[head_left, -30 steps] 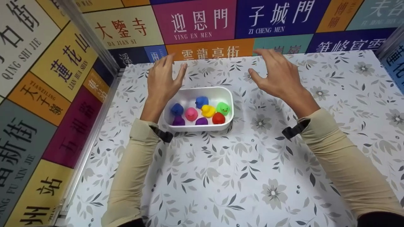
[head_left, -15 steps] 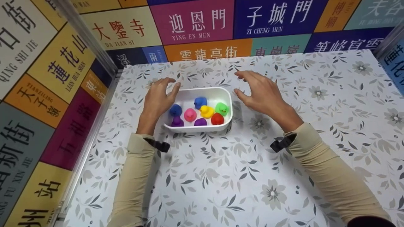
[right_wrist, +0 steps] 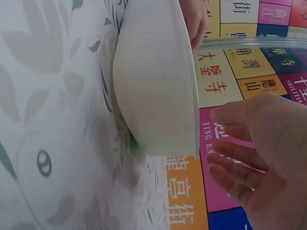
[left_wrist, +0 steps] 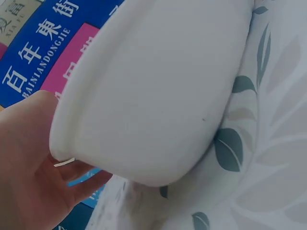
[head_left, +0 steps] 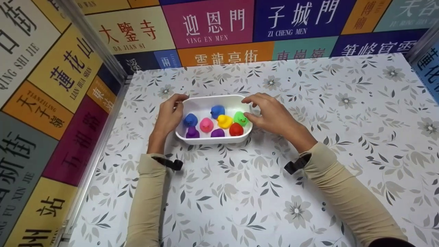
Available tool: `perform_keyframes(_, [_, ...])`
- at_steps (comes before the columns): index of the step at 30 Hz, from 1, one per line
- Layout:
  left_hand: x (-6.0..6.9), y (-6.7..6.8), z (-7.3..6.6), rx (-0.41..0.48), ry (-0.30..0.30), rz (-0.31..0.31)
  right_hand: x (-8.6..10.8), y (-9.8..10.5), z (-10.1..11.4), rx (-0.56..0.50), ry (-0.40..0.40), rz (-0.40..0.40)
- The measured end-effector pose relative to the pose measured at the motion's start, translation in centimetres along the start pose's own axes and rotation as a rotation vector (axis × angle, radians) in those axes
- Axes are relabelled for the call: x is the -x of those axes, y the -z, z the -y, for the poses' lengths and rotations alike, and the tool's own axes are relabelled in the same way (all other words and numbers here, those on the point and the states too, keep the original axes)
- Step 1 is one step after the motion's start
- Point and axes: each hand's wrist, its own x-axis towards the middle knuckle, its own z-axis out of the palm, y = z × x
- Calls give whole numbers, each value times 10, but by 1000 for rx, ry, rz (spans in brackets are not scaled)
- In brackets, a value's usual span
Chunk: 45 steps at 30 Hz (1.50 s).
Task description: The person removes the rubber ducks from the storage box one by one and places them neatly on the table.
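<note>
A white plastic tub (head_left: pixel 212 140) sits on the patterned table cover, holding several small rubber ducks. Among them are a pink duck (head_left: pixel 206 125), a yellow duck (head_left: pixel 224 121), a green duck (head_left: pixel 241 118) and a red duck (head_left: pixel 236 129), with blue and purple ones too. My left hand (head_left: pixel 168 115) is at the tub's left end, fingers loosely bent near the rim; in the left wrist view the rim (left_wrist: pixel 72 120) hides the thumb tip, so contact is unclear. My right hand (head_left: pixel 272 115) is by the right end, and the right wrist view shows its relaxed fingers (right_wrist: pixel 235 158) apart from the tub.
A floral cover (head_left: pixel 295 178) spreads over the table around the tub. Panels with coloured blocks of lettering stand along the back (head_left: pixel 212 24) and left side (head_left: pixel 65 75). Each wrist carries a black strap (head_left: pixel 296 164).
Both hands have come down and toward me, from above the table's far part to the tub's two ends. The right hand has also moved left. The tub and ducks stay put.
</note>
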Motion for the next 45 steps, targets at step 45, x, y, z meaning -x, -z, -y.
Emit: perform_keyframes(45, [4, -10, 21, 168, 6, -36, -10, -33, 16, 13, -279, 80])
